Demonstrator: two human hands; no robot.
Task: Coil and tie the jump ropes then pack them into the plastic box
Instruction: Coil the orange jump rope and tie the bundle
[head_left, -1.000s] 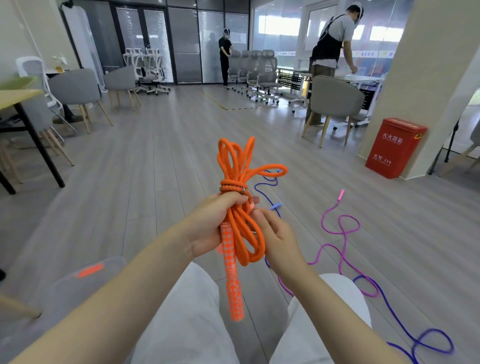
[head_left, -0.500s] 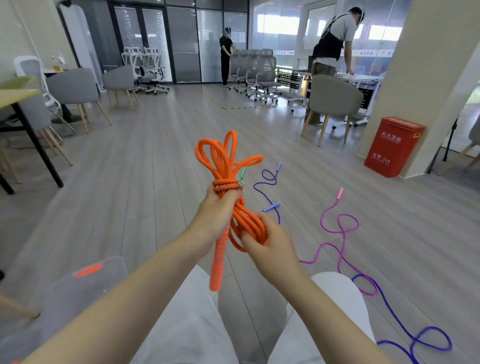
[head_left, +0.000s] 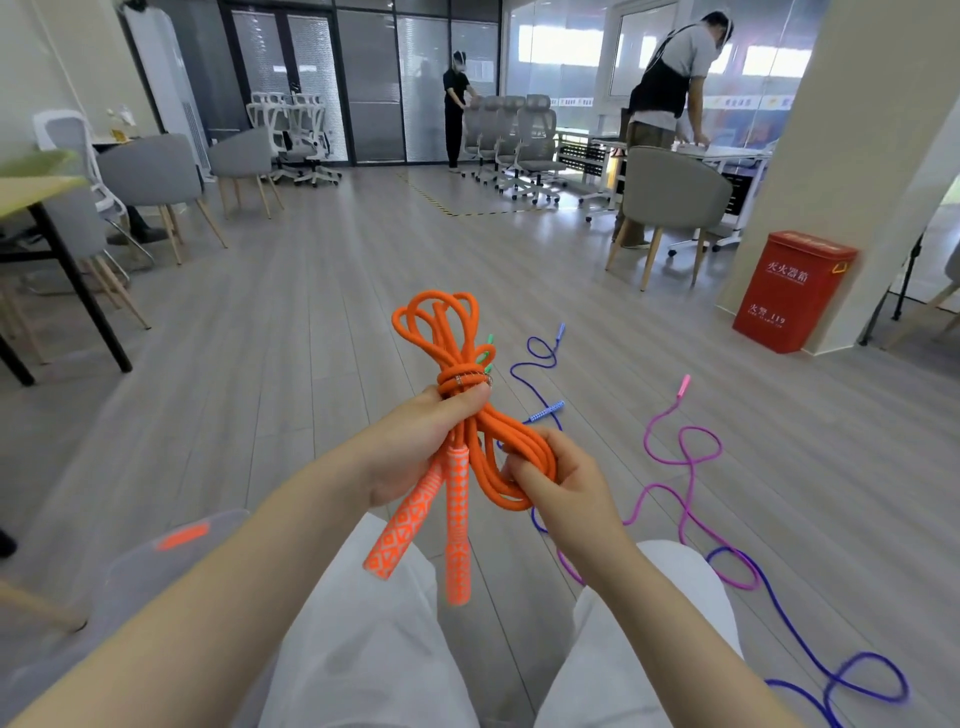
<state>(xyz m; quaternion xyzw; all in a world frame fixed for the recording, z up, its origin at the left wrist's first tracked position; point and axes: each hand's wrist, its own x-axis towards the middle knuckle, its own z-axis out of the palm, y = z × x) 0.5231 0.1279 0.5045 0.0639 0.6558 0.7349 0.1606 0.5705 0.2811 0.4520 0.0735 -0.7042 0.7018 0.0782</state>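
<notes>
You hold one coiled orange jump rope (head_left: 467, 415) above your knees, its two patterned handles (head_left: 457, 530) hanging down: your left hand (head_left: 415, 447) grips the wrapped waist, your right hand (head_left: 558, 480) pinches the lower loops. Two more ropes, one blue (head_left: 540, 358) and one pink (head_left: 680, 452), sprawl loose on the floor (head_left: 311, 322) ahead and right. One clear plastic box (head_left: 150, 566) sits by your left knee.

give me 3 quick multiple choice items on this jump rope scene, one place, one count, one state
1. Where does the pink rope lie?
A. floor, person's right
B. on the table
C. in the box

2. How many patterned handles hang below the left hand?
A. one
B. two
C. four

3. The orange rope is:
A. stretched straight
B. coiled, wrapped at its middle
C. lying on the floor

Answers: 1 A, it snakes over the floorboards; 2 B, two handles dangle side by side; 3 B, loops are bundled, and the right hand pinches the lower loops.
</notes>
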